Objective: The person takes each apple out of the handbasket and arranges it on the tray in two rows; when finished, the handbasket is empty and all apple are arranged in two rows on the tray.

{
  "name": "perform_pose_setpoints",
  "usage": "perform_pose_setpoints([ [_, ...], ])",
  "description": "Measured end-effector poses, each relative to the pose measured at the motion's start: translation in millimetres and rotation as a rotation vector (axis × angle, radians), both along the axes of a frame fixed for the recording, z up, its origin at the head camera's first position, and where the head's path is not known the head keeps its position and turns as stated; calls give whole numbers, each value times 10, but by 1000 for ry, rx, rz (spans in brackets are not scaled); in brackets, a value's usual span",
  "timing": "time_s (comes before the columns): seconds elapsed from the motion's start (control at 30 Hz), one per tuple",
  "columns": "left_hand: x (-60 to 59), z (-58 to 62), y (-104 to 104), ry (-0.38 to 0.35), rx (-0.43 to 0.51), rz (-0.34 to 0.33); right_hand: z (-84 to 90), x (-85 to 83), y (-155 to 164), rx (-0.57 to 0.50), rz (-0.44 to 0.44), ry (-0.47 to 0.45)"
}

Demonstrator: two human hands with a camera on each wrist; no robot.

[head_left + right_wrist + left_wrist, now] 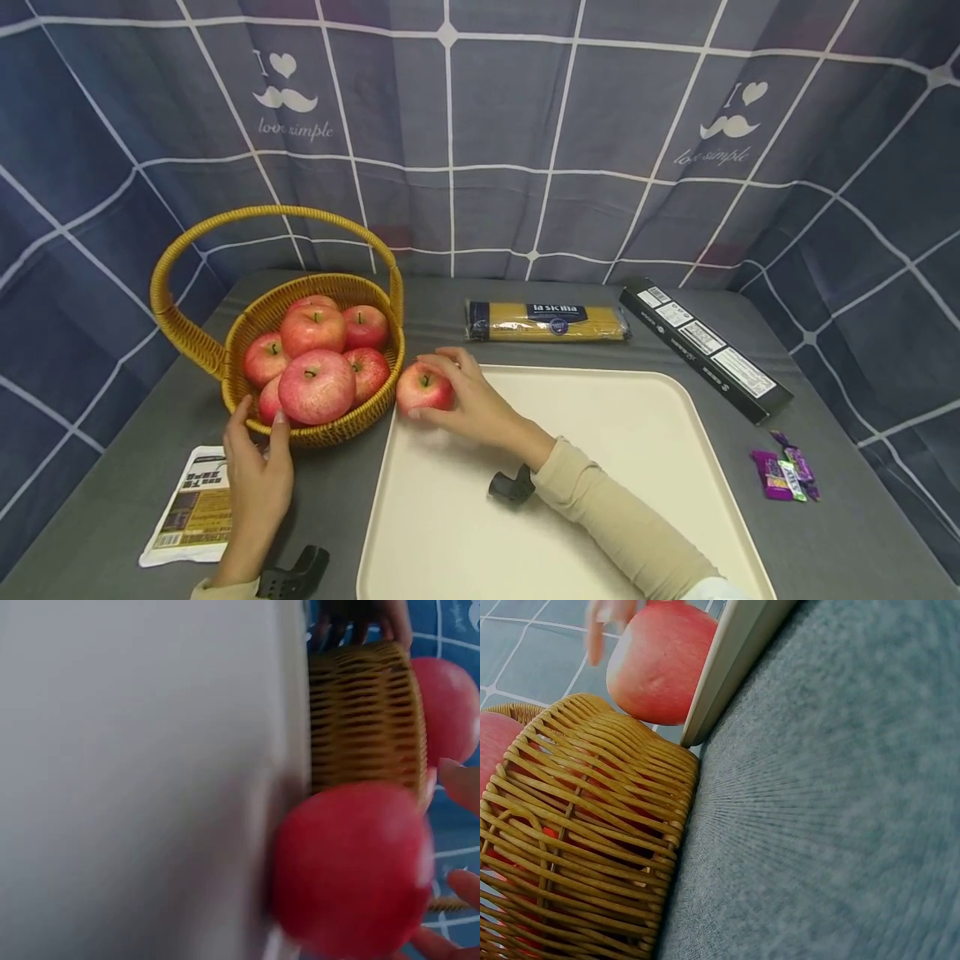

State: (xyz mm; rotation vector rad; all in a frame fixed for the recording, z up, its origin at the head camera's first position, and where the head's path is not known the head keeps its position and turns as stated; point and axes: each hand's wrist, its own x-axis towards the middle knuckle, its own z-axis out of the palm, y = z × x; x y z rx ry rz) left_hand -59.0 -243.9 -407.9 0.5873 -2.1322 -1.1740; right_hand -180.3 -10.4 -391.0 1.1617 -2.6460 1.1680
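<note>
My right hand holds a red apple at the far left corner of the cream tray, thumb on the near side and fingers over the far side. The same apple looms large in the right wrist view, beside the basket wall. At the near rim of the yellow wicker basket, my left hand grips the edge with thumb and fingers. Several apples are heaped inside. Its woven side fills much of the left wrist view.
A pasta pack lies behind the tray, with a long black box at its right. Purple-wrapped sweets are on the right. A white and brown packet lies by the left forearm. The basket's tall handle arches up.
</note>
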Motion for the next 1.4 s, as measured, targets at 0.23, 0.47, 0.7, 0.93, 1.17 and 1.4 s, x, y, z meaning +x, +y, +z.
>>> perform_pose_setpoints([
  [0.23, 17, -10, -18, -2, -20, 4, 328, 173, -468, -207, 131, 86],
  [0.47, 30, 3, -43, 15, -34, -12, 425, 294, -1043, -109, 202, 102],
  [0.7, 33, 8, -39, -15, -44, -4, 400, 287, -1164, -99, 129, 130],
  [0.93, 36, 10, -38, -16, -13, -9, 466, 125, -808, -254, 110, 3],
  [1.17, 21, 8, -23, -17, -2, -24, 475, -127, -123, -304, -2, -42],
  [1.4, 15, -5, -17, -41, 6, -22, 220, -276, 457, -205, -99, -18],
])
